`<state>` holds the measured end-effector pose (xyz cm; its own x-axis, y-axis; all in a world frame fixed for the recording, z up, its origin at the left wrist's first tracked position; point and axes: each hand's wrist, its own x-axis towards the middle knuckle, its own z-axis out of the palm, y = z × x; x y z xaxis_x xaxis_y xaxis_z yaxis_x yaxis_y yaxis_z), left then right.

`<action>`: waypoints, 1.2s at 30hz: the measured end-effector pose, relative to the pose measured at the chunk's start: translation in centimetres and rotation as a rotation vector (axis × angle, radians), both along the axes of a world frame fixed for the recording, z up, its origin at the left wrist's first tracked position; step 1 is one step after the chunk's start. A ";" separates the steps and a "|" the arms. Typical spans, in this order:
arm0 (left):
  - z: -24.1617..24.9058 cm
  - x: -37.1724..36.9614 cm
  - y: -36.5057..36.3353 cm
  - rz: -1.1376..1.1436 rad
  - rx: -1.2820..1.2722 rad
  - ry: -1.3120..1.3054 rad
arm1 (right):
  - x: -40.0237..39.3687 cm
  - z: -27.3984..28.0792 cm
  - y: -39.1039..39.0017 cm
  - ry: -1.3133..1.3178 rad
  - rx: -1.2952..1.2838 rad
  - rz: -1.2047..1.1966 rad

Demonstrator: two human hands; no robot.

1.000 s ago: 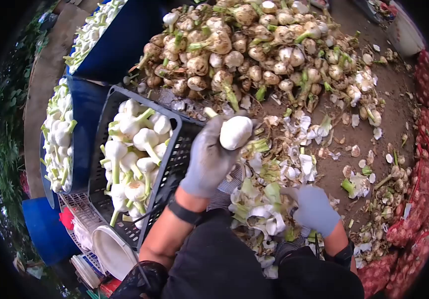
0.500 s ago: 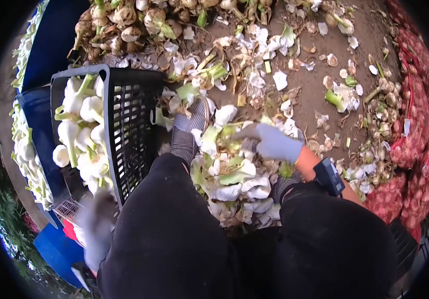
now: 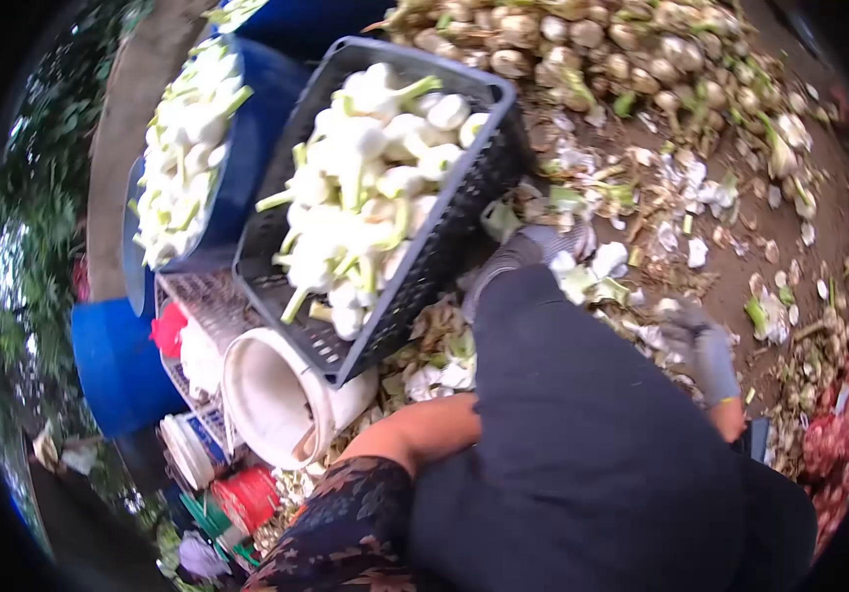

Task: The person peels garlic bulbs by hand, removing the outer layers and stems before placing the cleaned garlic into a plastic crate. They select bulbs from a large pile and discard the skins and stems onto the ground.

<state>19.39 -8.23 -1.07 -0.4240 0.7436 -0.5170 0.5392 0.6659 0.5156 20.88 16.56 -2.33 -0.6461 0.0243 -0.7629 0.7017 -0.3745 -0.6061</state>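
My right hand (image 3: 706, 350), in a grey glove, is over the peels and dirt beyond my right knee. Its fingers are blurred, so I cannot tell whether they hold anything. Of my left arm, only the patterned sleeve and bare forearm (image 3: 424, 434) show; the hand is hidden behind my leg. A black plastic crate (image 3: 444, 237) stands tilted in view to the left of my legs, with white trimmed garlic bulbs (image 3: 360, 138) heaped inside. Leafy garlic peels (image 3: 592, 276) lie by my shoe.
Untrimmed bulbs (image 3: 632, 59) are piled at the top. Blue containers, one full of garlic (image 3: 188, 148), stand left of the crate. Below it are a white bucket (image 3: 271, 395), a blue barrel (image 3: 118, 370) and a red container (image 3: 247, 498). Red net sacks (image 3: 844, 434) lie far right.
The view has swung left, showing more of the crate and buckets. My left hand, blurred near the crate before, has gone out of sight. My right hand appears farther right.
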 end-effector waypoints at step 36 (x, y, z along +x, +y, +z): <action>-5.1 -10.7 -7.9 0.153 0.096 -0.187 | 10.8 13.7 18.6 -0.142 1.224 0.140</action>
<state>8.66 -16.16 -6.17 -0.4389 0.7276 -0.5272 0.3255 0.6756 0.6615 31.70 35.20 11.34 -0.6142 0.7069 -0.3508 0.7779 0.4676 -0.4197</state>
